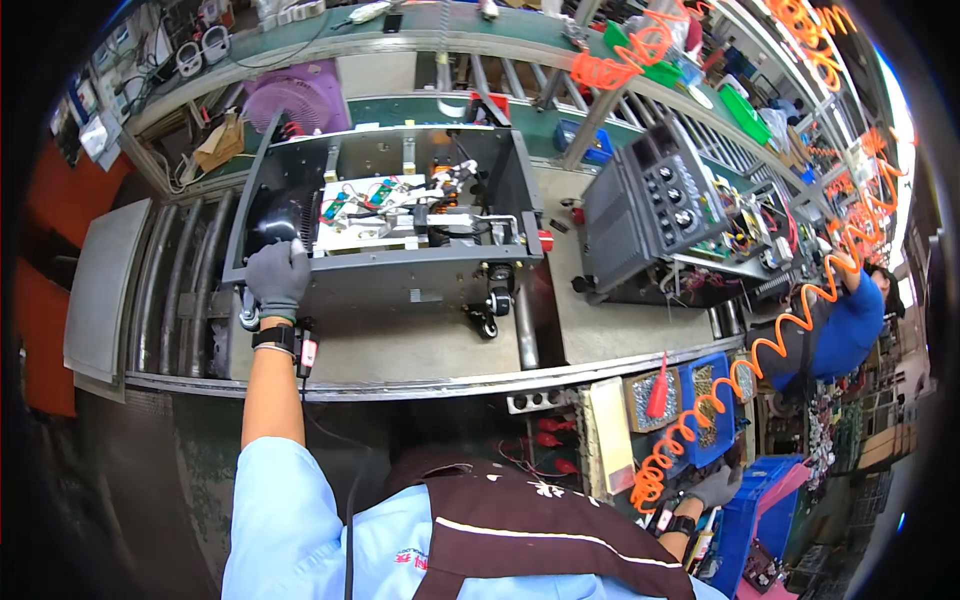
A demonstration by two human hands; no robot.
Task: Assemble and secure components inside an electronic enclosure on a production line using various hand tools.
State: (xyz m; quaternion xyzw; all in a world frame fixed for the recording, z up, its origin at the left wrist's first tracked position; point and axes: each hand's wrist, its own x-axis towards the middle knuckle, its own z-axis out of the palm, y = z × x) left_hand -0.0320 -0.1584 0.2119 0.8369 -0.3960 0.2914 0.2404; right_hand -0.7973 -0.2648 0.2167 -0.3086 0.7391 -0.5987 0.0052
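Note:
My left hand (278, 278), in a grey glove, is closed over the near left corner of an open dark grey metal cabinet (380, 290). The cabinet lies on its side, with a caster (497, 300) at its front right. Inside it are small green circuit boards (380, 194), wiring and a black rounded part (282, 215). My right hand (714, 487), gloved too, is low at the right beside the blue screw bin (708, 410) and an upright blue crate (752, 510). Its fingers are small and partly hidden, so I cannot make out any grip.
A second grey machine with a knobbed panel (670, 195) stands to the right on the roller line (172, 290). A coiled orange hose (775, 355) hangs across the right side. A co-worker in blue (845, 325) is at the far right. A purple fan (295, 98) stands behind the cabinet.

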